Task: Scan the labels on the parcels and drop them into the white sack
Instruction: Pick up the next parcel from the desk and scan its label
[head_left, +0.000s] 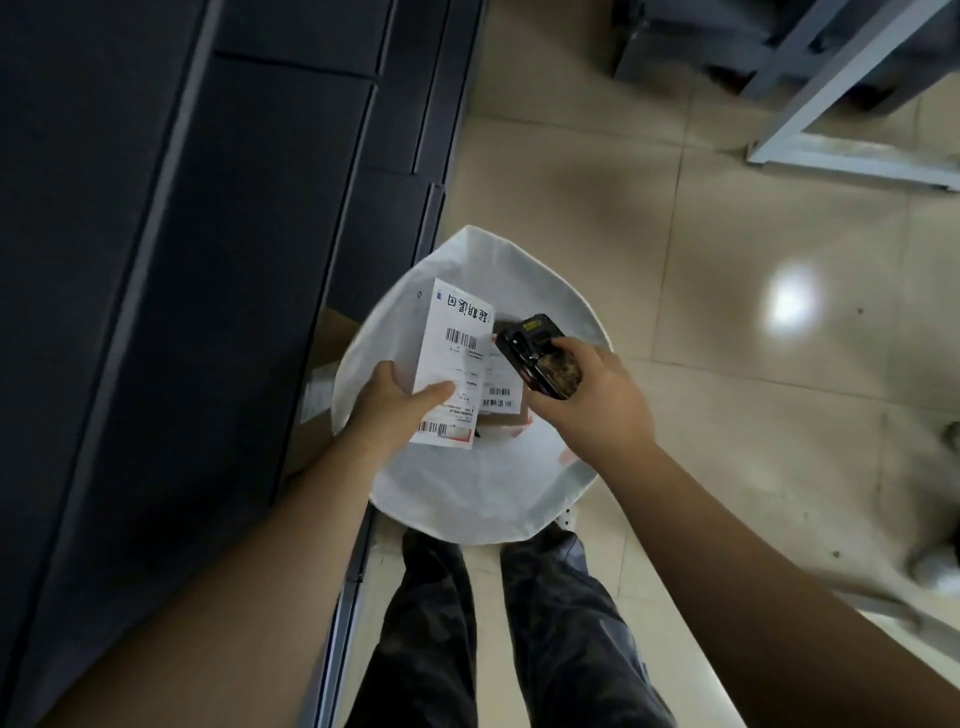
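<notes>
My left hand (400, 405) grips a white parcel (453, 358) by its near edge, thumb on top, holding it over the open mouth of the white sack (467, 499). The parcel's label with barcodes faces up. My right hand (592, 400) holds a black handheld scanner (535, 358), its head pointing toward the label from the right. Inside the sack, under the scanner, lies a brown parcel (501, 395) with its own white label.
Dark lockers (182, 260) fill the left side. A brown cardboard box (319, 395) sits between the lockers and the sack. Tiled floor (753, 389) spreads to the right, with a grey metal frame (831, 130) at the far right. My legs (519, 634) stand just behind the sack.
</notes>
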